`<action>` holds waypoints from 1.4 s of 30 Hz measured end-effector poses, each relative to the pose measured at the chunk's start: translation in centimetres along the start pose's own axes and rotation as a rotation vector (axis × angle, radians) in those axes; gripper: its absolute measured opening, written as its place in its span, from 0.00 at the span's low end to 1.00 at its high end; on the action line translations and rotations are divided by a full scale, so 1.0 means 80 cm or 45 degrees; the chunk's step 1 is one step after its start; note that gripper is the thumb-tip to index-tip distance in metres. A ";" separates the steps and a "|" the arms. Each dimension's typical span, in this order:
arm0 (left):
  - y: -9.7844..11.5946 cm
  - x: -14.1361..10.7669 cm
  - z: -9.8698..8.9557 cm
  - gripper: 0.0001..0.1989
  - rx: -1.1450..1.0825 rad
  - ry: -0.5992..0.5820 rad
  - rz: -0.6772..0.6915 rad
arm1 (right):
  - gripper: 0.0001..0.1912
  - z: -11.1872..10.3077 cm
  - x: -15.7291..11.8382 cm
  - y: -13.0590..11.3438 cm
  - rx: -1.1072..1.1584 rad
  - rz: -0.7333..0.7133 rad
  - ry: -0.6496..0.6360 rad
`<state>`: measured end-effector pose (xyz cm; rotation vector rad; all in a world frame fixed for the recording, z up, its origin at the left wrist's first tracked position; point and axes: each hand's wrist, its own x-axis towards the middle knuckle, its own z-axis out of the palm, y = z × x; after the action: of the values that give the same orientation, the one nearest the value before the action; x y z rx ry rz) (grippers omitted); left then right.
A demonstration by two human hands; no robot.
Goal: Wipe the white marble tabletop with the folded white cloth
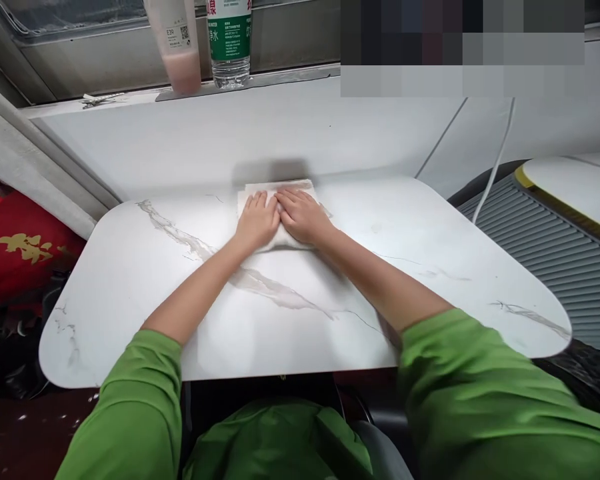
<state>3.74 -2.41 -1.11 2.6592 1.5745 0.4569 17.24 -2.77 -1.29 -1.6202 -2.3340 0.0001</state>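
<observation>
Both hands are on one folded, pale cloth (pixel 283 238), which lies on the white, marble-patterned bench (pixel 280 347) near its far edge, against the white panel. The left hand (pixel 257 221) is palm down, fingers extended and laid flat across the cloth's left part. The right hand (pixel 303 215) is likewise flattened on the right part, its fingers angled toward the left hand; the two meet or nearly meet at the middle. Neither hand is curled around anything. The cloth's far edge shows just beyond the fingertips, and its near edge below the palms.

Two containers were noted, both upright on the ledge (pixel 290 79) beyond the hands. The first, a translucent cup (pixel 177 40), stands farther to the left of the left hand. It bears printing that includes "E39" and a square code; pink contents (pixel 183 73) occupy its lower part. Its top lies outside the view.

The second, a clear bottle (pixel 231 67) with a green-and-white label, stands just right of the cup, beyond the left hand and slightly left of it. The section below the label is colourless and transparent. Its fill level cannot be determined, as the top is cut off.
</observation>
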 end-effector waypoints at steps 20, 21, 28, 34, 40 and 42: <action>0.153 -0.137 -0.015 0.28 0.139 -0.088 0.291 | 0.28 -0.052 -0.215 0.016 0.011 -0.345 0.084; 0.166 -0.148 -0.016 0.28 0.132 -0.079 0.341 | 0.29 -0.059 -0.236 0.015 -0.001 -0.324 0.083; 0.208 -0.139 -0.008 0.29 0.074 -0.078 0.476 | 0.33 -0.072 -0.276 0.037 -0.041 -0.213 0.093; 0.181 -0.057 0.012 0.26 0.050 -0.090 0.368 | 0.28 -0.053 -0.188 0.090 0.000 -0.179 0.108; 0.119 0.033 0.021 0.24 0.088 -0.081 0.209 | 0.22 -0.031 -0.069 0.107 -0.136 -0.056 0.259; 0.099 0.058 0.022 0.24 0.088 -0.108 0.210 | 0.21 -0.024 -0.040 0.107 -0.160 0.015 0.268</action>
<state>13.02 -2.10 -0.43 2.8323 1.3799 0.2934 26.55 -2.92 -1.64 -1.6053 -2.2019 -0.3059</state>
